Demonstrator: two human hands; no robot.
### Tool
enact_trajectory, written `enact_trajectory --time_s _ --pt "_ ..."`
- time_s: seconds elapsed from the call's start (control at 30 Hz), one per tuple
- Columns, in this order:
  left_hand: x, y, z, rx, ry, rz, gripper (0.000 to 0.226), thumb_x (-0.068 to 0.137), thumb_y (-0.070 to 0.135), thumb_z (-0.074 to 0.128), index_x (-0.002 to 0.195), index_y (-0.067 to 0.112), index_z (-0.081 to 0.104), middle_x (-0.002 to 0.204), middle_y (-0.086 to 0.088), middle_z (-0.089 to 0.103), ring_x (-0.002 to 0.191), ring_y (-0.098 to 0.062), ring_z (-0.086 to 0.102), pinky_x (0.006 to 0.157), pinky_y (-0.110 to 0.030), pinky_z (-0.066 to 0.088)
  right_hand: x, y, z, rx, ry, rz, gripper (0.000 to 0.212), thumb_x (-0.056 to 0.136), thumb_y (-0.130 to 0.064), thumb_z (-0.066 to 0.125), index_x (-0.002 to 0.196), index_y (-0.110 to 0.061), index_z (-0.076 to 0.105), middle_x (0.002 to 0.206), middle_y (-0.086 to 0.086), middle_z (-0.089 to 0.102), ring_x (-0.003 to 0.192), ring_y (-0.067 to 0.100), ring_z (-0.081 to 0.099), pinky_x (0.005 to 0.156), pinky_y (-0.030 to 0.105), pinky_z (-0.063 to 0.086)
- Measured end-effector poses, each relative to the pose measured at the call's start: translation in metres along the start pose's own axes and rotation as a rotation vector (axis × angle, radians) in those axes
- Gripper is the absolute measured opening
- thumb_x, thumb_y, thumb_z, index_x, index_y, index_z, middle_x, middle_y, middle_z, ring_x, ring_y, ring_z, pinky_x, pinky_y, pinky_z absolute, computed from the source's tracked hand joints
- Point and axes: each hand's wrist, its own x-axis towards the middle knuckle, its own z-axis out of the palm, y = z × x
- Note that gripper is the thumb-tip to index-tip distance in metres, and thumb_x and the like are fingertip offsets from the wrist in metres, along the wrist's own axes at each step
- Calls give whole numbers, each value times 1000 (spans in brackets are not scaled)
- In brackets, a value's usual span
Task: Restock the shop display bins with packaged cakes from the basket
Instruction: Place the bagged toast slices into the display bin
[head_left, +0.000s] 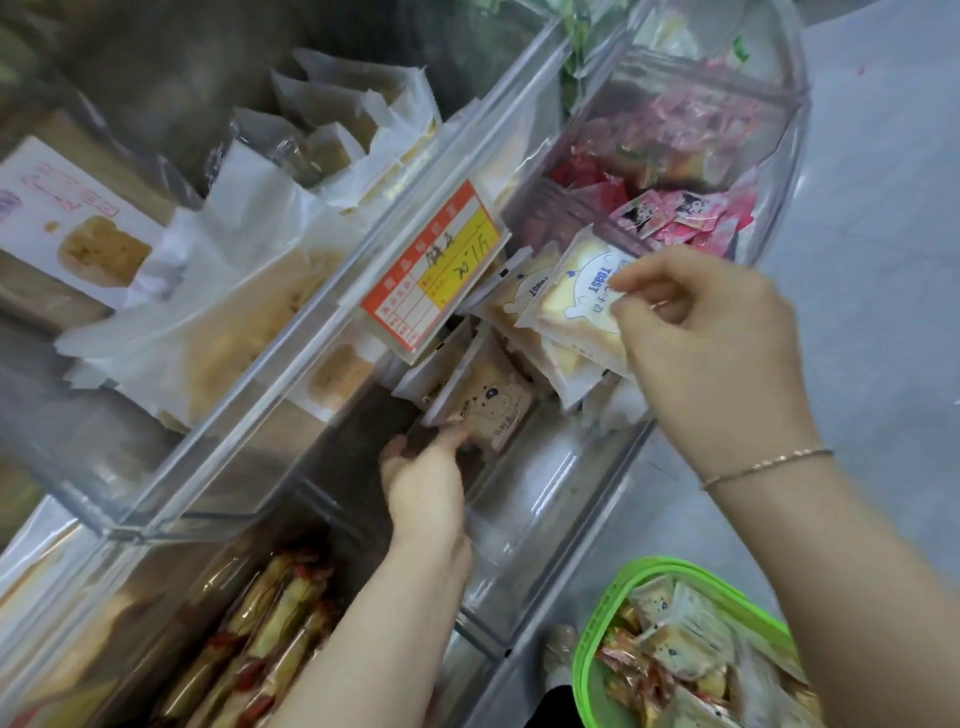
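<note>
Clear plastic display bins run in tiers across a shop fixture, with grey floor showing beyond the right hand. Between the two hands sits the bin being filled, its near end bare and its far end stacked with toast cake packs. The right hand, a thin bracelet at its wrist, pinches the corner of a white pack printed "Toast" between thumb and fingertips, holding it tilted over the pile. The left hand reaches deep into the same bin, fingers extended and pressing against a bear-printed cake pack that stands on edge. Just beyond the left hand hangs an orange and yellow price tag on the upper tier. Past the right hand lies a bin of pink wrapped sweets. Below the right forearm sits the green basket, holding more packaged cakes. Red-trimmed long packs fill the bin beside the left forearm.
</note>
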Motion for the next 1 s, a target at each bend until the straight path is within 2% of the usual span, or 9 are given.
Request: enact_trajectory --time_s 0.07,0.17,0.3,0.47,0.6,0.7,0.8,0.9,1.0 --pt "-23 -1 -5 145 -2 294 42 84 15 69 123 23 55 115 4 60 101 -7 57 79 -10 41 16 8 -17 -445 102 -79 30 80 -18 58 109 -21 63 106 7 61 104 27 51 85 33 39" --pt "-43 9 3 309 -218 584 28 87 18 66 111 30 59 115 12 61 103 7 55 78 -1 40 27 27 -17 -759 -107 87 49 82 -33 61 124 -11 49 124 18 48 119 35 39 97 41 29" --pt "-45 28 29 676 -409 830 62 90 32 62 146 26 34 151 8 34 137 1 27 113 -26 27 24 37 -11 -606 -47 -42 41 75 -27 70 115 -21 61 104 -2 44 116 24 39 95 31 21" --pt "-46 46 30 765 -481 964 102 81 31 74 152 35 0 154 4 28 139 -4 24 111 -23 26 5 27 -15 -444 74 -522 32 59 -1 71 90 -10 71 87 7 52 93 26 45 83 25 22" --pt "-50 41 3 804 -427 960 79 69 36 79 137 40 37 126 13 42 115 4 43 90 -9 36 -20 21 -17 -410 -110 -819 35 61 5 66 94 -6 71 101 17 56 99 32 48 83 39 43" --pt "-50 34 -21 838 -347 827 50 54 50 75 94 27 56 101 10 46 90 10 45 71 -4 36 -44 20 -15 -256 -300 -590 61 69 -19 72 128 -26 55 133 2 40 120 15 43 90 28 45" --pt "-49 23 -39 872 -362 643 51 47 55 78 84 26 56 93 5 52 79 0 51 62 -13 40 -54 22 -12 -2 -469 -81 66 69 -51 70 129 -44 42 124 -26 43 108 -11 45 85 18 45" --pt "-51 17 -47 1001 -474 519 53 51 52 83 89 34 53 99 9 54 87 -1 53 69 -19 44 -55 31 -5 65 -557 7 25 73 -28 74 96 -30 67 94 -13 65 90 1 59 86 33 49" --pt "-53 17 -51 916 -569 553 59 59 45 84 109 47 51 112 23 55 105 11 50 82 -9 41 -57 30 5 -125 -517 -92 16 76 -23 71 89 -31 69 89 -9 62 90 9 57 82 36 47"
